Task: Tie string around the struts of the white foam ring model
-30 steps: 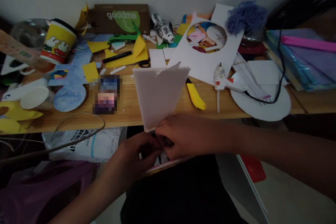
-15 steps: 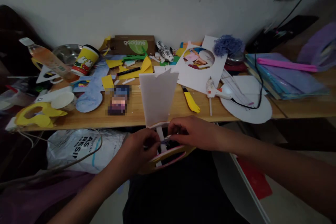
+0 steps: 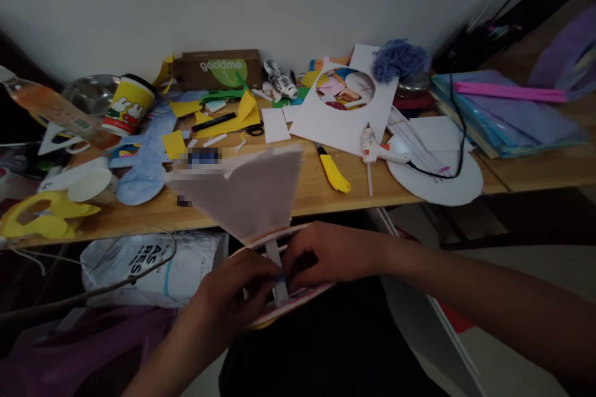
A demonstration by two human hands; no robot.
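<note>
Above my lap is a ring-shaped craft frame (image 3: 298, 305) with a yellow and pink edge and a white strip (image 3: 273, 254) across its opening. A white board panel (image 3: 251, 192) rises from its far side and leans left over the table edge. My left hand (image 3: 233, 288) is closed around the frame's left side, its fingertips at the strip. From the right, my right hand (image 3: 321, 254) reaches into the opening with its fingers bent and pinched by the strip. A tiny bluish bit (image 3: 280, 277) shows between the fingertips of both hands, too small to name.
On the wooden table (image 3: 316, 198) lie a yellow cutter (image 3: 334, 172), a glue gun (image 3: 379, 147) with its cord, and a white sheet (image 3: 344, 127) with a round hole. Leftward are a cup (image 3: 128, 104), a bottle (image 3: 60, 113) and yellow cutouts (image 3: 44, 214). A plastic bag (image 3: 153, 267) sits below.
The frame has turned and tilted, so its panel now leans left across the pixelated patch. Both hands have shifted slightly left and down, staying at the strip. The camera view has shifted too.
</note>
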